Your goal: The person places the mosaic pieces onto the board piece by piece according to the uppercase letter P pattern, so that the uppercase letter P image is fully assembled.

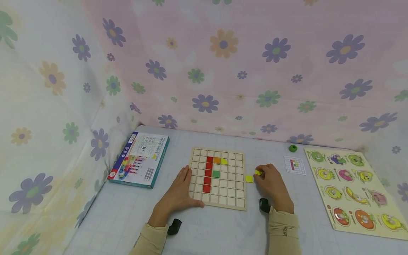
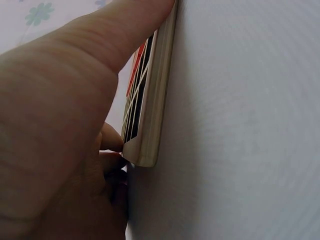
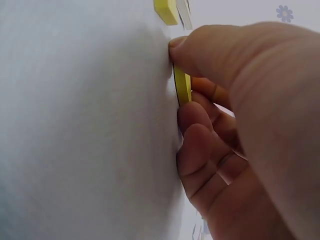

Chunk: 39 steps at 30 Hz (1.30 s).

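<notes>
A wooden grid board (image 1: 227,193) lies on the table, with several red square tiles (image 1: 208,173) in a column, an orange tile (image 1: 217,160), a yellow tile (image 1: 224,161) and a green tile (image 1: 216,174) in its cells. My left hand (image 1: 178,189) rests at the board's near left corner, fingers along the left side and thumb stretched along the near edge. Right of the board, my right hand (image 1: 271,182) pinches a loose yellow tile (image 3: 182,85) at the table surface between thumb and fingers. Another loose yellow tile (image 1: 249,179) lies beside the board's right edge.
A small pattern card (image 1: 294,165) lies right of my right hand, with a green bead (image 1: 293,148) behind it. At far right is a fruit puzzle board (image 1: 345,189). A toy box (image 1: 137,159) lies at left. Patterned cloth walls (image 1: 204,71) stand behind and left.
</notes>
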{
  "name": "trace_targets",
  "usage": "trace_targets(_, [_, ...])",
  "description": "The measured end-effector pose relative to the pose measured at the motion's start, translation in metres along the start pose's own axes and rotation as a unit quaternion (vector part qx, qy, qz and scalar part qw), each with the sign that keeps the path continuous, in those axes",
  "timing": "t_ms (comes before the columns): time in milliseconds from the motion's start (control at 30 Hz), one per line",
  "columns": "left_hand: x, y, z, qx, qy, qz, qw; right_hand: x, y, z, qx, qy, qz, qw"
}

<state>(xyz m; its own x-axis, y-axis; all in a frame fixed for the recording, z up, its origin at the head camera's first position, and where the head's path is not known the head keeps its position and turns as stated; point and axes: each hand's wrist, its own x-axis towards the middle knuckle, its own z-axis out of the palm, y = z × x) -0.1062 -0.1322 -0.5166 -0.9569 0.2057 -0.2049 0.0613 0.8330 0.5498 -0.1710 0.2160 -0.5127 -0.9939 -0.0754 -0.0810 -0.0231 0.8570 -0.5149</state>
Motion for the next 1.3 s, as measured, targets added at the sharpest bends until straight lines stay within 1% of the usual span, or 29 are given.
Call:
trace_targets(200, [0.000, 0.000, -0.001, -0.005, -0.002, 0.003, 1.0000, 0.001, 0.005, 0.001, -0.001, 0.008, -0.015, 0.9999])
trace_targets(433, [0.000, 0.001, -0.002, -0.006, -0.002, 0.002, 1.0000, 0.000, 0.006, 0.000, 0.006, 0.005, -0.024, 0.9997])
trace_targets(733, [-0.001, 0.001, -0.002, -0.006, 0.000, 0.003, 1.0000, 0.000, 0.004, -0.001, 0.012, 0.007, -0.023, 0.9996])
trace_targets(1067, [0.000, -0.002, 0.001, -0.006, 0.004, 0.004, 1.0000, -0.001, 0.000, -0.003, 0.015, 0.017, -0.020, 0.9995])
trace_targets(1167, [0.001, -0.002, 0.001, -0.007, 0.006, 0.005, 1.0000, 0.000, -0.007, -0.005, 0.025, 0.017, -0.028, 0.9992])
trace_targets(1300, [0.001, -0.002, 0.001, -0.009, 0.006, 0.008, 0.9999, -0.002, -0.017, -0.006, 0.047, 0.014, -0.060, 0.9970])
